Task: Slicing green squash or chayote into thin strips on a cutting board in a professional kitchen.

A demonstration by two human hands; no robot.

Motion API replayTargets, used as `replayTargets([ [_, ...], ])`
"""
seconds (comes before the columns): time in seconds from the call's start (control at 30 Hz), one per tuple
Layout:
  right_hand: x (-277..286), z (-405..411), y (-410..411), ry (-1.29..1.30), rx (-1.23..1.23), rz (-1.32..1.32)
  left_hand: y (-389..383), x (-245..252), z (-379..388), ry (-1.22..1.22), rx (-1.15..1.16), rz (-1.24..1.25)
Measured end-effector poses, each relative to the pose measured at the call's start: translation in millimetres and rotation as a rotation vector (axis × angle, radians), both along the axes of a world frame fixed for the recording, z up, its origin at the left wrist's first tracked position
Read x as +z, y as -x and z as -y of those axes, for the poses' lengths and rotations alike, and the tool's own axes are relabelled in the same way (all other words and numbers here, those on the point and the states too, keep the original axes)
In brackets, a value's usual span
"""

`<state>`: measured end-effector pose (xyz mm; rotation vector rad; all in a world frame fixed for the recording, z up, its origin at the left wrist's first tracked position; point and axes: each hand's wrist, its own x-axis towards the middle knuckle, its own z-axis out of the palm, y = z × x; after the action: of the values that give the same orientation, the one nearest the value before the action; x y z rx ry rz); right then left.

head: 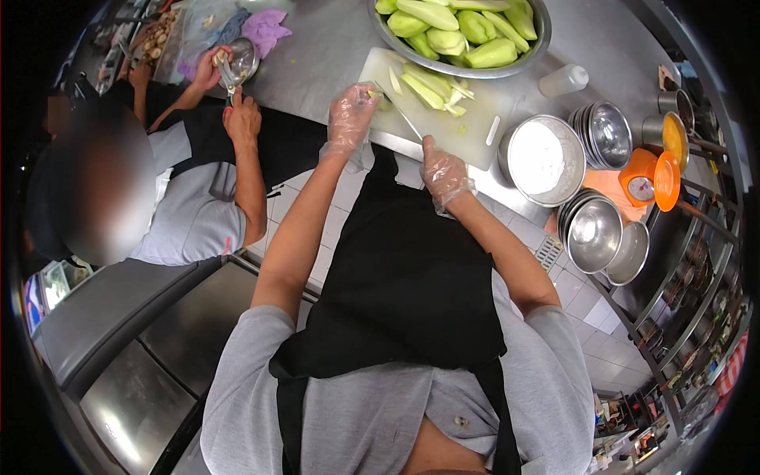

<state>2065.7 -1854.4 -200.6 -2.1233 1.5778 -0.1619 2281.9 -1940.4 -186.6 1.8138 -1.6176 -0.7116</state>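
Note:
My right hand (444,172), in a clear plastic glove, grips a kitchen knife (405,116) whose blade slants up and left over the white cutting board (433,133). At the board's left edge, my gloved left hand (351,116) holds a small piece of pale green produce (372,94) in its fingertips, near the knife's tip. Cut wedges and strips of the produce (427,88) lie in a pile on the board's far part. Beyond the board stands a large metal basin (463,72) filled with bigger peeled, chayote-like pieces (442,41).
A metal pot (541,160), stacked steel bowls (594,234), an orange kitchen scale (638,184) and a translucent bottle (564,81) stand to the right. At left, a co-worker's hand (242,119) holds scissors near a metal bowl (243,62). A purple cloth (265,27) lies beyond.

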Motion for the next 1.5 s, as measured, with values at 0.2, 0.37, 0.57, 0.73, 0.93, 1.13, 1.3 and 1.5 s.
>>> replayTargets([
  [0.2, 6.2, 5.0, 4.6, -0.074, 0.009, -0.017, -2.4, -1.2, -3.8, -0.005, 0.009, 0.019],
  [0.37, -14.0, 7.9, 20.7, -0.126, -0.064, 0.046, -16.4, -5.7, -13.7, -0.030, 0.028, 0.077],
  [0.57, -19.6, 8.6, 22.5, -0.176, -0.184, 0.286, -33.9, -40.7, -9.1, 0.001, -0.160, 0.446],
  [0.73, -13.3, 11.5, 29.0, -0.195, -0.150, 0.222, -11.9, -26.4, -5.1, -0.061, -0.292, 0.604],
  [0.93, -2.8, 13.2, 29.6, -0.137, -0.120, 0.225, -39.5, -72.8, -0.7, -0.398, -0.342, 0.141],
  [1.13, 14.4, 6.4, 27.4, 0.020, 0.013, 0.063, -31.3, -67.4, -7.3, -0.516, -0.032, -0.507],
  [1.3, 25.7, 2.3, 20.3, 0.134, 0.116, -0.067, -35.2, -57.8, -0.3, -0.332, -0.296, 0.057],
  [1.5, 22.3, 3.5, 14.6, 0.150, 0.150, -0.186, -31.2, -49.2, 5.4, -0.492, -0.130, -0.001],
])
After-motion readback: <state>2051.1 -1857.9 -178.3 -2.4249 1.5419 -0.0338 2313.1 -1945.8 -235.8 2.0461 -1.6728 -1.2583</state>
